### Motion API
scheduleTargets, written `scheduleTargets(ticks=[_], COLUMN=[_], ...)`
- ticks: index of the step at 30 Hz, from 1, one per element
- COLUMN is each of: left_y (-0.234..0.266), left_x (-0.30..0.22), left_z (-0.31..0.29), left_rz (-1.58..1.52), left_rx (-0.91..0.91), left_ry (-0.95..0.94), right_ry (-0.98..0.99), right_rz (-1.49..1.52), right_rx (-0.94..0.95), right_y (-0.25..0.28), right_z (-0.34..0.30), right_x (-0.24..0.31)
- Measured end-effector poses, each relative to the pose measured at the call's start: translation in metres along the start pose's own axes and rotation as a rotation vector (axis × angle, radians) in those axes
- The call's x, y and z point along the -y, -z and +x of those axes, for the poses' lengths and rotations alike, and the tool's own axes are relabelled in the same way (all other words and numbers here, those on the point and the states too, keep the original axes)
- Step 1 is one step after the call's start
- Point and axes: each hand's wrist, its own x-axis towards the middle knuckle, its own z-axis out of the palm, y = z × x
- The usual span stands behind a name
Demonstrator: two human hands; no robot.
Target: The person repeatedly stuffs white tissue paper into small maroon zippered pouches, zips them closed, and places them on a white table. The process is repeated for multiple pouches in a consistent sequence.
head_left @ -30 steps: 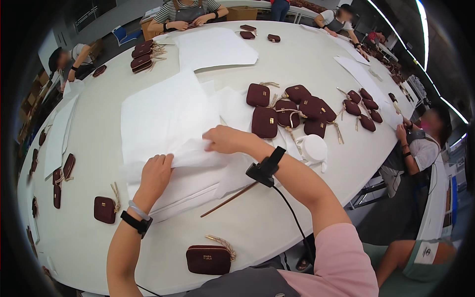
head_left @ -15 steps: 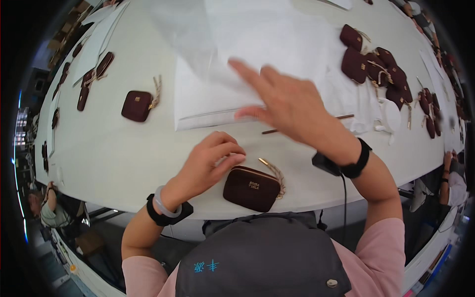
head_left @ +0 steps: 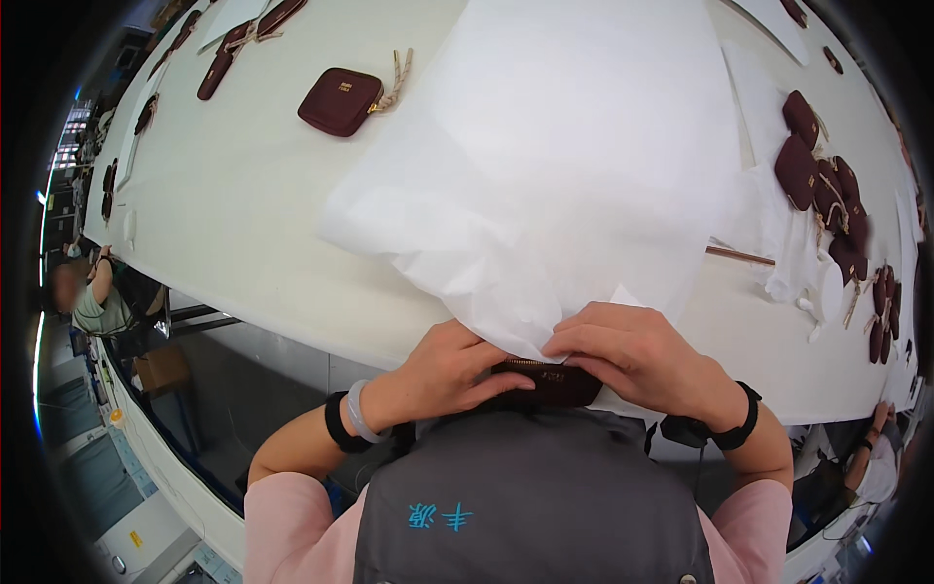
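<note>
At the table's near edge, a small dark maroon zip pouch (head_left: pixel 562 389) is tilted up against my apron. My left hand (head_left: pixel 455 368) grips its left end, thumb along the front face and fingers behind. Between finger and thumb, my right hand (head_left: pixel 637 355) pinches the gathered corner of a large sheet of thin white paper (head_left: pixel 555 175) at the pouch's zipped top edge. The crumpled corner touches the pouch; whether any of it is inside I cannot tell. The rest of the sheet spreads away from me over the table.
Another maroon pouch (head_left: pixel 341 101) with a braided strap lies at the left. A pile of similar pouches (head_left: pixel 798 173) is on the right, near a thin brown stick (head_left: pixel 741 255) and a white round piece (head_left: pixel 827 287). A person (head_left: pixel 102 292) sits at the far left edge.
My right hand has come down from over the paper to the pouch, bringing a corner of the sheet along. My left hand has taken hold of the pouch, now tilted up nearer my body.
</note>
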Motion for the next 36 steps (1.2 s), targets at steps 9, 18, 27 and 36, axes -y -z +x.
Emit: scheduleTargets(ticks=[9, 18, 27, 36], left_y=[-0.006, -0.013, -0.007, 0.010], left_x=[0.002, 0.005, -0.002, -0.003], left_z=[-0.011, -0.008, -0.007, -0.002], left_rz=[0.052, -0.022, 0.090, -0.668], left_rx=[-0.156, -0.185, -0.245, -0.315], left_ry=[-0.096, -0.053, -0.102, 0.541], right_ry=[-0.121, -0.062, -0.143, -0.435], right_rz=[0.443, 0.070, 0.188, 0.221], right_rx=[0.516, 0.740, 0.351, 0.174], right_y=[0.022, 0.014, 0.026, 0.004], right_z=[0.011, 0.021, 0.012, 0.019], right_x=[-0.022, -0.023, -0.033, -0.010])
